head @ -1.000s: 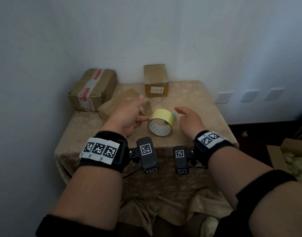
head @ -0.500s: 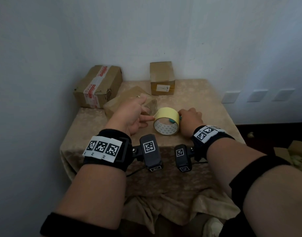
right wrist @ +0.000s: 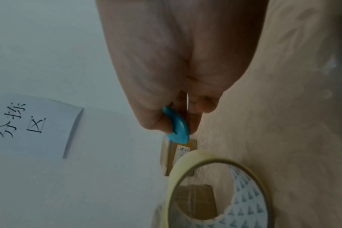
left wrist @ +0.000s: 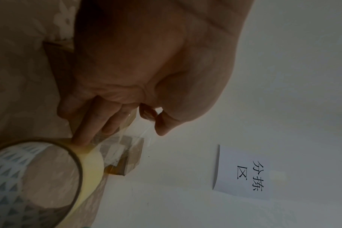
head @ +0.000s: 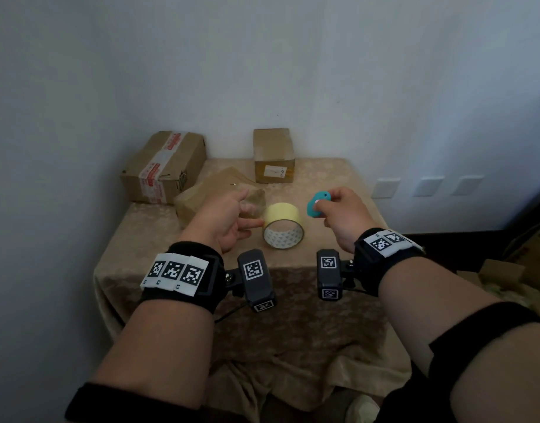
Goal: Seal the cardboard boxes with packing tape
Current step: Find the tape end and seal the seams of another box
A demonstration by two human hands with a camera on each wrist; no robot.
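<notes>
Right hand [head: 343, 215] has lifted off the tape roll [head: 283, 225], now pinching a teal cutter [head: 317, 203] above the table [head: 339, 178]. Left hand [head: 224, 221] pinches the clear tape end [left wrist: 127, 145], fingertip on roll. Cutter blade unseen; nearest box [head: 201, 193] partly hidden

Yellow tape roll [head: 283, 225] upright; 3 boxes [head: 164, 167] behind
</notes>
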